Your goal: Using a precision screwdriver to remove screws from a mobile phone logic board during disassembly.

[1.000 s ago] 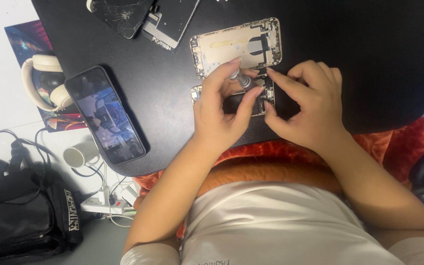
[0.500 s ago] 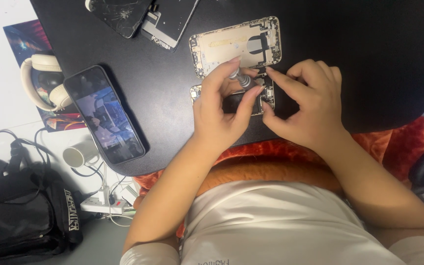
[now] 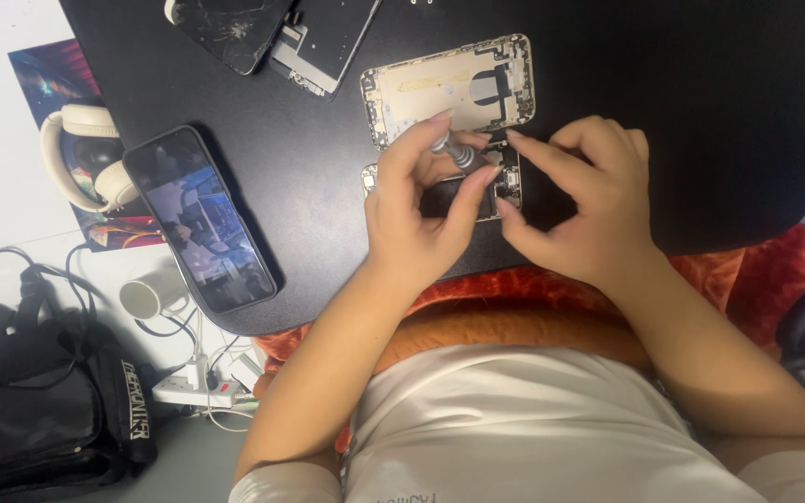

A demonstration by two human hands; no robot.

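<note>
presently the left hand (image 3: 412, 219) pinches a small grey screwdriver (image 3: 457, 154) between thumb and fingers, its shaft slanting down toward the opened phone body (image 3: 505, 186) that lies on the black table (image 3: 663, 112) just in front of the person. the right hand (image 3: 589, 205) is curled with its fingertips resting on the right part of that phone body, apparently steadying it; whether it grips any small part cannot be told, since the fingers hide the spot. the screwdriver tip is hidden behind the fingers too, so its seating in a screw cannot be confirmed. directly beyond, touching or nearly touching the phone body, lies a bare silver phone shell (image 3: 449, 88), inside face up. further off on the table are a cracked screen (image 3: 230, 28), a detached black display panel (image 3: 328, 37), and a lit phone (image 3: 199, 219) near the left edge. in the inspector's judgement, good practice at this step calls for the driver held square to the screw, light downward pressure, slow turns from the fingertips, and the steadying hand kept clear of loose connectors. slipping would risk scoring the board.
</note>
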